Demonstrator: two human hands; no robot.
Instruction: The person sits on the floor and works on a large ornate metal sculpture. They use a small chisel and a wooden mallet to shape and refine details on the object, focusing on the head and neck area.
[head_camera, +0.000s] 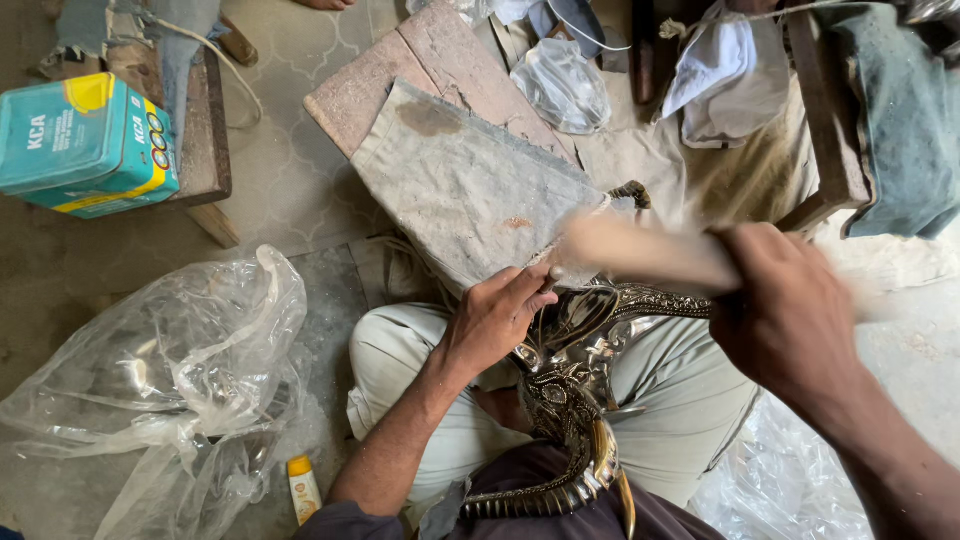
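Note:
My left hand (497, 314) is closed on a small tool pressed against an ornate, dark engraved metal piece (572, 395) that rests on my lap. The tool itself is mostly hidden by my fingers. My right hand (786, 318) grips a pale wooden mallet or stick (640, 252), blurred by motion, held level just above the metal piece and the left hand's tool. The metal piece has curved, horn-like brass tips near my waist.
A grey cloth-covered wooden block (465, 185) lies ahead of my knees. A crumpled clear plastic bag (170, 390) sits at left, a teal carton (85, 145) on a wooden bench far left, a small yellow tube (303, 488) on the floor, cloths at top right.

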